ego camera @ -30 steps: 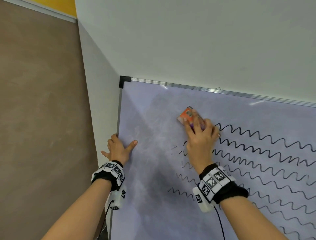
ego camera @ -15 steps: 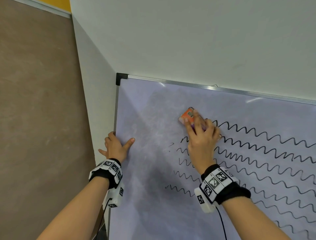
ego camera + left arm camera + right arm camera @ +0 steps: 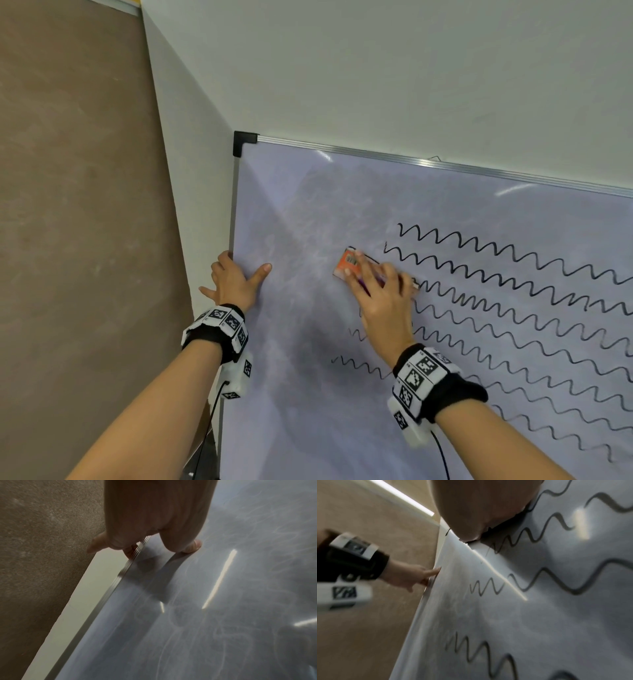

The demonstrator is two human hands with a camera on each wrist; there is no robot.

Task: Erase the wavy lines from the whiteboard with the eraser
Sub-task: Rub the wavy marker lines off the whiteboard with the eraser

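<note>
The whiteboard (image 3: 308, 394) leans against a white wall, with several rows of black wavy lines (image 3: 513, 291) across its right part. My right hand (image 3: 380, 294) holds an orange eraser (image 3: 346, 263) flat against the board at the left ends of the upper rows, fingers laid over it. My left hand (image 3: 236, 281) grips the board's left frame, fingers round the edge and thumb on the face. In the left wrist view the thumb (image 3: 192, 546) presses the board beside the metal frame (image 3: 120, 577). The right wrist view shows my palm (image 3: 479, 507) above the wavy lines (image 3: 556, 582); the eraser is hidden there.
The left part of the board is smeared grey with wiped ink. A brown floor (image 3: 85, 240) lies left of the board, and the white wall (image 3: 376, 68) rises behind it. A cable hangs from each wrist unit.
My right hand has slid the eraser down and a little left, from the top row to about the third. The left ends of the upper rows are wiped away. The left hand keeps its grip.
</note>
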